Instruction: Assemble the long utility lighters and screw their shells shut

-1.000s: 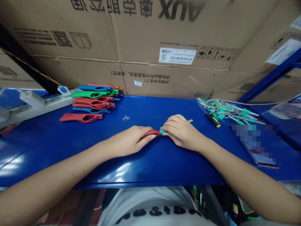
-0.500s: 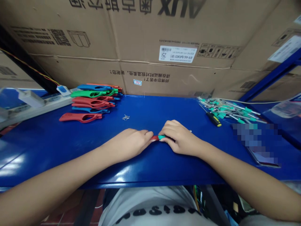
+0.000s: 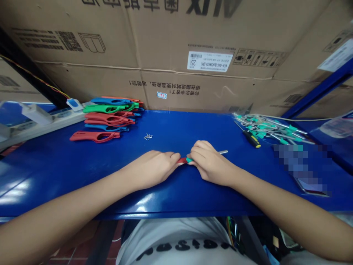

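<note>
My left hand point(image 3: 157, 167) is closed round a red plastic lighter handle, of which only the red end point(image 3: 182, 161) shows. My right hand point(image 3: 211, 162) is closed on a lighter tube with a teal plastic piece point(image 3: 189, 160) at its inner end. The silvery tip point(image 3: 224, 151) of that tube sticks out beyond my right knuckles. The teal piece meets the red end between my hands; how deep it sits is hidden by my fingers. Both hands are low over the blue table point(image 3: 176, 198).
Red, blue, green and orange lighter handles point(image 3: 109, 119) are stacked at left, beside a white power strip point(image 3: 59, 119). Small screws point(image 3: 148, 137) lie in a pile. A screwdriver point(image 3: 252, 140) and teal-and-metal tubes point(image 3: 275, 129) lie at right, near a phone point(image 3: 311, 186). A cardboard box point(image 3: 165, 44) stands behind.
My right hand has turned slightly about the joint, and more of the metal tube's tip shows past it. My left hand holds almost the same place.
</note>
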The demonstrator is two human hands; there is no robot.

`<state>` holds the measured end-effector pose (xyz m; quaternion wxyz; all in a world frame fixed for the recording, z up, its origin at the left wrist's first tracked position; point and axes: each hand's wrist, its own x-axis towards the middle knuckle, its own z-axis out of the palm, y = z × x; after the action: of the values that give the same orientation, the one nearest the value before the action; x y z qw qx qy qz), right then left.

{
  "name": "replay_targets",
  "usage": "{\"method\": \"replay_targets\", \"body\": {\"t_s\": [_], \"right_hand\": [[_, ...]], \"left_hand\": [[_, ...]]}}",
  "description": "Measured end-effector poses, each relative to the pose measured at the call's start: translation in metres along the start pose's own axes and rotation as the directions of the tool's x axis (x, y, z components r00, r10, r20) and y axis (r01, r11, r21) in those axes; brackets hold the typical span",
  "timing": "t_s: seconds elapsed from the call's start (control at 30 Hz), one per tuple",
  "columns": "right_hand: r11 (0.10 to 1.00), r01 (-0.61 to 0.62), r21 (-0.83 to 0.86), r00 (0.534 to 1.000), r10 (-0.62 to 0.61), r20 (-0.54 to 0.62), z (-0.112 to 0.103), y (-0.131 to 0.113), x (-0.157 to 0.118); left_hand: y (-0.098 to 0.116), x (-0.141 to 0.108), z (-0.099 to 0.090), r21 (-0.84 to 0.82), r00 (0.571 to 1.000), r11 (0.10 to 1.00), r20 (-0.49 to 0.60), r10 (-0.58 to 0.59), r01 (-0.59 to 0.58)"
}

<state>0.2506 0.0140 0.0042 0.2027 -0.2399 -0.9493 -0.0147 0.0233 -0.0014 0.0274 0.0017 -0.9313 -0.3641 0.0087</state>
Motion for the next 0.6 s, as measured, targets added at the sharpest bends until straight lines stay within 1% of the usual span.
{"method": "replay_targets", "body": {"t_s": [0.17,0.27,0.43,0.5,0.6], "right_hand": [[0.995,0.047,-0.083,0.999,-0.047,0.001,-0.001,0.0,-0.001],[0.995,0.045,-0.086,0.999,-0.043,0.018,0.0,-0.001,0.0],[0.997,-0.032,-0.076,0.994,0.039,0.1,-0.003,-0.001,0.003],[0.994,-0.08,-0.069,0.99,0.088,0.111,-0.007,0.0,0.004],[0.987,-0.156,-0.043,0.982,0.16,0.105,-0.012,0.003,0.003]], "left_hand": [[0.001,0.0,0.0,0.008,1.0,1.0,-0.002,-0.006,0.006],[0.001,-0.001,0.003,0.024,1.0,1.0,-0.016,0.006,-0.005],[-0.002,0.0,0.007,0.096,0.998,0.994,-0.042,0.052,-0.047],[-0.005,0.002,0.005,0.1,0.998,0.995,-0.058,0.036,-0.03],[-0.008,0.005,-0.001,0.051,0.996,0.999,-0.086,-0.003,0.007]]}}
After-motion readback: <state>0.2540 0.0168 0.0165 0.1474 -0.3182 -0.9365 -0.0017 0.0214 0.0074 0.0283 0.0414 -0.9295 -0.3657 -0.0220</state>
